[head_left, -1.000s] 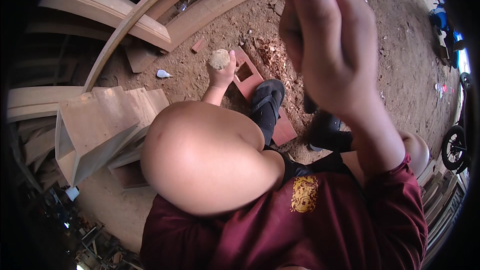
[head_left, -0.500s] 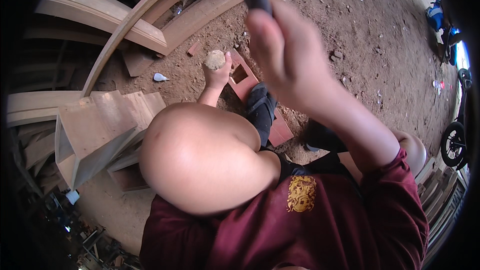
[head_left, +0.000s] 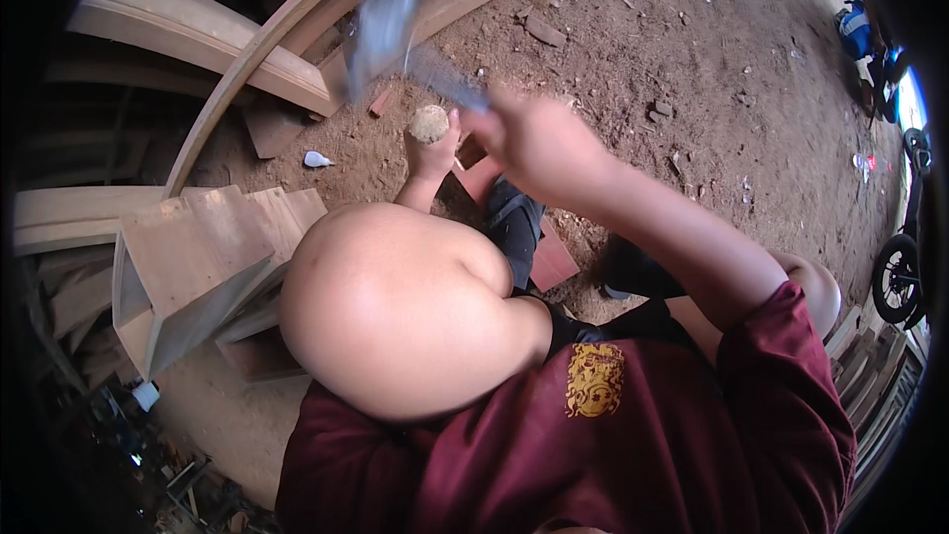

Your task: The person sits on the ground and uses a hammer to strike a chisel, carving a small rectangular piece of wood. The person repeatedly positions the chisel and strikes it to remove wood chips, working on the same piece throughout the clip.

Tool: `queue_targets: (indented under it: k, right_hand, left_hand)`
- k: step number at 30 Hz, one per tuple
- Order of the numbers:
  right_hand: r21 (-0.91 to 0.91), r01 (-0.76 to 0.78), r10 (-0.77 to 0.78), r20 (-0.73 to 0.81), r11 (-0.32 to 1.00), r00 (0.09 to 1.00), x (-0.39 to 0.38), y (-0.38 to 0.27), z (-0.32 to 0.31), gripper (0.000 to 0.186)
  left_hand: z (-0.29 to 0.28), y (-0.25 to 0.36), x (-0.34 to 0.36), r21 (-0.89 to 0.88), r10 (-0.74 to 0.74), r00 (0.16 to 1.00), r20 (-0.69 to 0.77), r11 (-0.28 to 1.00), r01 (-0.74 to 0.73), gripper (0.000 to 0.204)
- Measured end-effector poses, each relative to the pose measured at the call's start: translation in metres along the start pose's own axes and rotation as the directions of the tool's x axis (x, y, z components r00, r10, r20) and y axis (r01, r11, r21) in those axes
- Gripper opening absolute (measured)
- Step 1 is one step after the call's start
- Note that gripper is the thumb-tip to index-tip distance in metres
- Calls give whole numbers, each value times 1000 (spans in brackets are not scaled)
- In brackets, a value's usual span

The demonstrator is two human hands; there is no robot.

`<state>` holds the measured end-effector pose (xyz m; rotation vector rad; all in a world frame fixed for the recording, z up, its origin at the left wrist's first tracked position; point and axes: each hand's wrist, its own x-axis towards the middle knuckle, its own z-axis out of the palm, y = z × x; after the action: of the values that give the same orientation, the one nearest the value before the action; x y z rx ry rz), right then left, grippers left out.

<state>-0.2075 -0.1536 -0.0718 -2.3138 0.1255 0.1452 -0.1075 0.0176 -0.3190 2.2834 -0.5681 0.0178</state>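
Observation:
My left hand (head_left: 431, 158) grips an upright tool, probably a chisel, by its handle with a pale, round, worn top (head_left: 428, 123). It is over a reddish board (head_left: 555, 259) with a square cut-out, which lies on the dirt under my left foot (head_left: 514, 220). My right hand (head_left: 544, 148) is closed on a hammer's dark handle, and the hammer head (head_left: 386, 25) shows as a motion-blurred streak above and left of the round top. The tool's lower end is hidden.
Curved timber frames (head_left: 208, 30) stand upper left, above plywood pieces (head_left: 193, 247). A small white bottle (head_left: 316, 159) and wood scraps (head_left: 549, 30) lie on the dirt floor (head_left: 712, 109). A two-wheeled vehicle (head_left: 898, 277) and stacked boards (head_left: 870, 376) line the right side.
My right hand has come down and leftward from high at the upper right, swinging the hammer toward the round top. My left hand has stayed almost in place.

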Motion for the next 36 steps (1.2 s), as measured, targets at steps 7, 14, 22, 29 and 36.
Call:
queue_targets:
  k: [7, 14, 22, 29, 36]
  right_hand:
    - [387, -297, 167, 334, 873, 928, -22, 81, 61, 43]
    - [565, -463, 367, 282, 683, 886, -23, 83, 14, 41]
    - [636, -358, 324, 174, 684, 930, -28, 93, 6, 42]
    - [583, -380, 305, 226, 718, 925, -31, 75, 1, 44]
    - [532, -382, 301, 235, 756, 924, -38, 71, -4, 48]
  left_hand:
    - [3, -3, 26, -524, -156, 982, -111, 848, 76, 23]
    - [-10, -9, 54, -896, -621, 776, 107, 277, 346, 27]
    - [10, -8, 6, -785, -165, 985, -44, 616, 68, 22]
    - [11, -17, -3, -678, -118, 993, -23, 732, 71, 18]
    - [20, -19, -5, -485, 1, 997, -82, 873, -41, 17]
